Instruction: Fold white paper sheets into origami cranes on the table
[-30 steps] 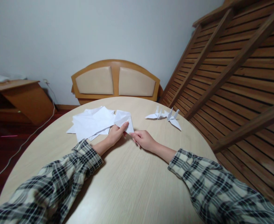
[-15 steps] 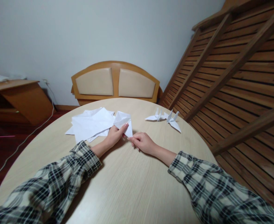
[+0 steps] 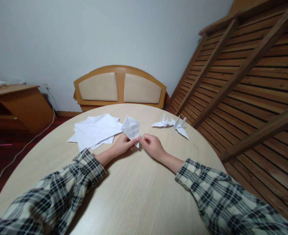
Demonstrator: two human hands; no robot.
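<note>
A partly folded white paper piece [image 3: 131,128] stands tilted up from the round wooden table [image 3: 134,189], its narrow end toward me. My left hand [image 3: 123,144] pinches that near tip from the left. My right hand [image 3: 152,145] pinches it from the right, so the fingertips of both hands meet at the tip. Both arms wear plaid sleeves. A loose pile of white paper sheets [image 3: 95,130] lies just left of the folded piece.
Two finished white paper cranes [image 3: 171,124] sit on the table at the right, near its edge. A padded wooden chair back [image 3: 119,87] stands behind the table. A slatted wooden frame [image 3: 244,75] leans at the right. A low wooden cabinet [image 3: 16,104] and a white cable are at the left.
The folded piece has been lifted from lying flat to standing tilted up. My left hand slid from on top of it down to its near tip, meeting my right hand's pinch.
</note>
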